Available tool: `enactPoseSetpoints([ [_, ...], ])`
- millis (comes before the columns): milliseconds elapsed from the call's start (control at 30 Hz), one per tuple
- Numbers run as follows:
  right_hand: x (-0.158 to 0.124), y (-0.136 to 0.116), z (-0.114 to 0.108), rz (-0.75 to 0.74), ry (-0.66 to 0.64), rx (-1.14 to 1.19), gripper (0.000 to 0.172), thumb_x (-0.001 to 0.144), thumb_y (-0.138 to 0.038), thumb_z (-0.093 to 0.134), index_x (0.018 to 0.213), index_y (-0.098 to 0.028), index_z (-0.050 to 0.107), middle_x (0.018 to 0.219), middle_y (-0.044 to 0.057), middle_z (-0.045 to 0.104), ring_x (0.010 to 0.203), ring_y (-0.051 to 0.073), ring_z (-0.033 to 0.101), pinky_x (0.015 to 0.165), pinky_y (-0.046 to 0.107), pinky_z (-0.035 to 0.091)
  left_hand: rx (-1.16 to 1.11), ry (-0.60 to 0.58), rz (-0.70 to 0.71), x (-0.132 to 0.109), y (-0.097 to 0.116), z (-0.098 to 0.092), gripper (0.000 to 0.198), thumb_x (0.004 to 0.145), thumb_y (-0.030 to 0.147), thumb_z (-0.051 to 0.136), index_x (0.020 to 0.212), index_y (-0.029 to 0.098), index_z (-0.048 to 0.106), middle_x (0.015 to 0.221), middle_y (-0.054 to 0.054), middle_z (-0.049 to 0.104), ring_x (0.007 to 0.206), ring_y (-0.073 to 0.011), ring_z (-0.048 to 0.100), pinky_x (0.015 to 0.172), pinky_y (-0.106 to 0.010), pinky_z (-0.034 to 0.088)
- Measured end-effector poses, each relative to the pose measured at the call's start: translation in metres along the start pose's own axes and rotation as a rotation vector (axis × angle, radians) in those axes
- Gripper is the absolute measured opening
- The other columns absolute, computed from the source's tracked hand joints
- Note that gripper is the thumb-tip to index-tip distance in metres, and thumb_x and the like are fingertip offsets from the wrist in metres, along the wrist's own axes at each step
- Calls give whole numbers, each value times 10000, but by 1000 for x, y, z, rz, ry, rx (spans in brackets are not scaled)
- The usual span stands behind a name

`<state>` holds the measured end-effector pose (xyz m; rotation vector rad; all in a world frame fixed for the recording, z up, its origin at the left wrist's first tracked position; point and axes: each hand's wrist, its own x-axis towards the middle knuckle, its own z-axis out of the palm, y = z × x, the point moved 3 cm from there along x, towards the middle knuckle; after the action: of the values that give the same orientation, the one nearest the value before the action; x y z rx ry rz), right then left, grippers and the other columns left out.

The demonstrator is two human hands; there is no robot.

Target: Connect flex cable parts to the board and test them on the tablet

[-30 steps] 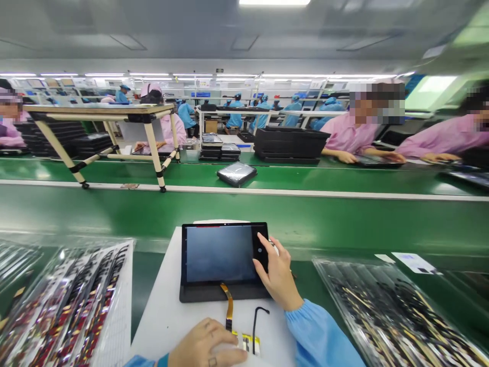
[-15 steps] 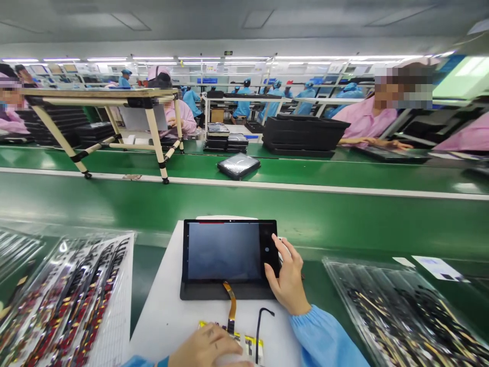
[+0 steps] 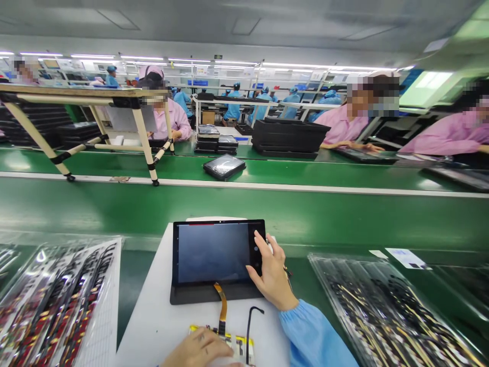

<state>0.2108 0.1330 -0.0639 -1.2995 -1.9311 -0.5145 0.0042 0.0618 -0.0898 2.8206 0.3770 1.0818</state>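
Nearest, at the bottom edge, the left grip (image 3: 198, 349) is lying on a small circuit board (image 3: 240, 346) with yellow labels, fingers bent over it. The frame is cutting the hand off, so I cannot tell whether it is clenching anything. Just right of it a black wire loop (image 3: 250, 320) is resting on the white table (image 3: 153, 316). An orange flex cable (image 3: 220, 306) is running from the board, ahead of the left grip, up to a tablet (image 3: 212, 252) that is leaning in a dark stand (image 3: 198, 294). The right grip (image 3: 269, 270) is released, fingers spread, forefinger and thumb touching the tablet's right bezel. A left parts tray (image 3: 57, 306) is lying outside the left grip, and a right parts tray (image 3: 382, 311) outside the right grip, both under clear film. Beyond both grips a green conveyor belt (image 3: 305, 214) is stretching across. Farther off a second tablet (image 3: 224, 166) is lying flat near stacked black trays (image 3: 290, 137), and a person in pink (image 3: 340, 130) is sitting behind them.
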Motion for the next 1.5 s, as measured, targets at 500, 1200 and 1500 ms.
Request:
enactPoseSetpoints([
  [500, -21, -24, -26, -126, -50, 7, 530, 865, -273, 363, 1377, -224, 235, 1088, 72, 595, 1050, 246, 498, 765, 376, 399, -22, -155, -71, 1, 9, -7, 244, 908, 271, 500, 1145, 216, 523, 914, -22, 667, 808, -124, 598, 749, -249, 454],
  [1200, -23, -24, -31, -120, -11, 8, 502, 834, -154, 436, 1321, -248, 357, 953, 10, 649, 946, 203, 569, 793, 344, 379, -143, -294, -97, 1, 11, -13, 433, 919, 467, 380, 1221, 161, 431, 990, -88, 622, 874, -174, 576, 819, -322, 437],
  [1500, -23, -23, -31, -128, 24, 35, 507, 837, -129, 438, 1326, -241, 367, 931, 15, 651, 920, 207, 564, 778, 357, 384, -162, -247, -111, 1, 9, -10, 552, 889, 562, 354, 1244, 140, 377, 1015, -101, 609, 894, -184, 569, 793, -321, 428],
])
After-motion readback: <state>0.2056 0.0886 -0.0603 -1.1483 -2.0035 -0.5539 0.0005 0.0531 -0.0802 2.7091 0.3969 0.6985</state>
